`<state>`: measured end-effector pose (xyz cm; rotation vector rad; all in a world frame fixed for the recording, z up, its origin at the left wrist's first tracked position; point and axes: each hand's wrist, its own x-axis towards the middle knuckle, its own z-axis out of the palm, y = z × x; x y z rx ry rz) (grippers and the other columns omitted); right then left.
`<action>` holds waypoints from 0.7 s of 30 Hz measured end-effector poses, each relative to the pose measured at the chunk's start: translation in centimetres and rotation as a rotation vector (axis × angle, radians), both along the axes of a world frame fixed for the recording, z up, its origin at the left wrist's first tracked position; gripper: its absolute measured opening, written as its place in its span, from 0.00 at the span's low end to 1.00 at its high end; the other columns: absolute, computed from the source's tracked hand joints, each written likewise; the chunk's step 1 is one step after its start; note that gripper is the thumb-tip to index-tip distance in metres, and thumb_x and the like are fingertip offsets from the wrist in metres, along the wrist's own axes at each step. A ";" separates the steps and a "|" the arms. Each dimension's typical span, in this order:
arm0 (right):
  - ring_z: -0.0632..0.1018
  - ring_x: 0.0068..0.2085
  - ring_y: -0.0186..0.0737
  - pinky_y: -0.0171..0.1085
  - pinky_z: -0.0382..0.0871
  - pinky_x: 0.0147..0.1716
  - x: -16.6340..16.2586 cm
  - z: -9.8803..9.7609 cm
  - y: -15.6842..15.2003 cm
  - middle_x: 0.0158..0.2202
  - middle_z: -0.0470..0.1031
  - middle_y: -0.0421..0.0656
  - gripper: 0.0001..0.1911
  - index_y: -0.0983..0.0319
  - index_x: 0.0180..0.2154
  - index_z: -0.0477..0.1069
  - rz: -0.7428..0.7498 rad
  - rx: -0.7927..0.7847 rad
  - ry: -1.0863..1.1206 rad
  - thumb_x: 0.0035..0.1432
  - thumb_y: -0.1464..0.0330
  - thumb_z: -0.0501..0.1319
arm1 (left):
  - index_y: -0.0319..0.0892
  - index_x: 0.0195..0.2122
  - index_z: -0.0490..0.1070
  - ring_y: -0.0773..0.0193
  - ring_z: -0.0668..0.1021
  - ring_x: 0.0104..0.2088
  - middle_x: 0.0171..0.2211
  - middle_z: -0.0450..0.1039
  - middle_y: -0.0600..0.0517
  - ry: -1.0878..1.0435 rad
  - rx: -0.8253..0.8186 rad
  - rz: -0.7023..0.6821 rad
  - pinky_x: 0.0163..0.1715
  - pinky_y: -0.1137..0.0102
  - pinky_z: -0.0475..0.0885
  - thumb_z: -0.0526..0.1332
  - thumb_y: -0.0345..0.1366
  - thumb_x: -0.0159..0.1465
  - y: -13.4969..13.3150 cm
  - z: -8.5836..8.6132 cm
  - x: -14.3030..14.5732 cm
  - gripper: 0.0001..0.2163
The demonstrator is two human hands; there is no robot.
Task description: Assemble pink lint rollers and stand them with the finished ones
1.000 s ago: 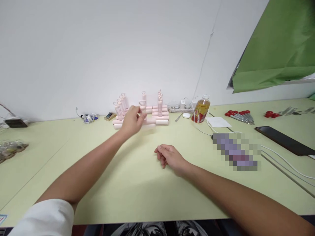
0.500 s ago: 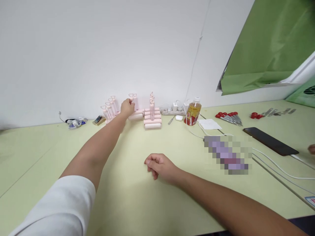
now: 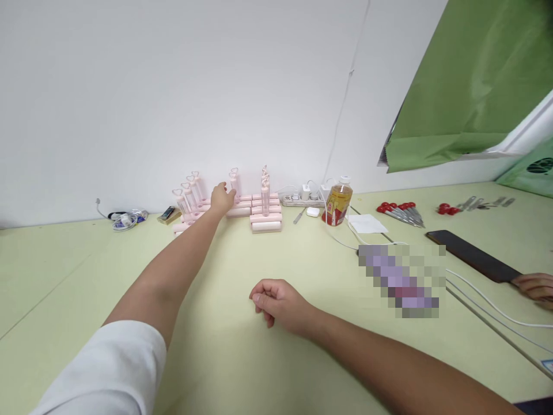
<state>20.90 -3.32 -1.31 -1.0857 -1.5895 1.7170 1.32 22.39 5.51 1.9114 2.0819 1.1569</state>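
At the back of the table, my left hand (image 3: 223,199) is stretched out with its finger and thumb apart. It is beside a pink see-through tube with a heart-shaped loop on top (image 3: 234,183), which stands upright; whether they touch is hard to tell. Left of this hand, several similar heart-topped tubes (image 3: 186,196) stand in a slanting row on pink pieces. To the right, tubes with twisted tops (image 3: 265,193) rise from a stack of pink rounded bars (image 3: 266,222). My right hand (image 3: 279,302) rests on the table nearer me, fingers curled in, with nothing visible in it.
A bottle of amber drink (image 3: 338,202), a power strip (image 3: 298,200) and a white case (image 3: 313,212) stand by the wall. Red-handled tools (image 3: 401,212), a dark phone (image 3: 470,255) and cables lie right. Another person's hand (image 3: 536,288) is at the right edge.
My left hand has drawn slightly down and away from the heart-topped tube, its fingers parting. The right hand keeps its pose. Another person's hand has come in to the dark phone.
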 end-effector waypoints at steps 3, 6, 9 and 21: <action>0.69 0.21 0.27 0.31 0.65 0.22 0.0 -0.1 0.0 0.28 0.70 0.38 0.08 0.62 0.33 0.69 0.002 0.004 -0.003 0.56 0.63 0.60 | 0.37 0.56 0.65 0.53 0.74 0.49 0.50 0.71 0.40 0.045 0.039 0.002 0.49 0.62 0.67 0.57 0.36 0.61 -1.6 2.4 -1.2 0.21; 0.68 0.21 0.27 0.32 0.65 0.22 -0.1 -0.2 0.0 0.28 0.69 0.37 0.09 0.62 0.33 0.69 -0.004 0.016 0.003 0.55 0.62 0.61 | 0.41 0.49 0.72 0.53 0.75 0.47 0.44 0.74 0.45 0.113 0.059 -0.013 0.49 0.63 0.68 0.58 0.35 0.60 -3.2 6.6 -3.2 0.16; 0.68 0.21 0.27 0.31 0.64 0.21 -0.1 -0.3 0.0 0.27 0.68 0.37 0.10 0.62 0.32 0.69 -0.003 0.031 0.007 0.55 0.62 0.61 | 0.43 0.45 0.74 0.51 0.75 0.44 0.42 0.75 0.45 0.297 0.028 0.058 0.46 0.61 0.69 0.58 0.38 0.59 -4.8 10.2 -5.7 0.14; 0.68 0.23 0.28 0.32 0.69 0.21 0.0 0.1 0.5 0.28 0.68 0.38 0.11 0.63 0.32 0.69 0.024 0.054 0.026 0.55 0.61 0.62 | 0.43 0.24 0.71 0.48 0.79 0.38 0.29 0.78 0.43 0.475 -0.246 0.127 0.37 0.64 0.72 0.65 0.35 0.49 -11.1 9.0 -9.4 0.04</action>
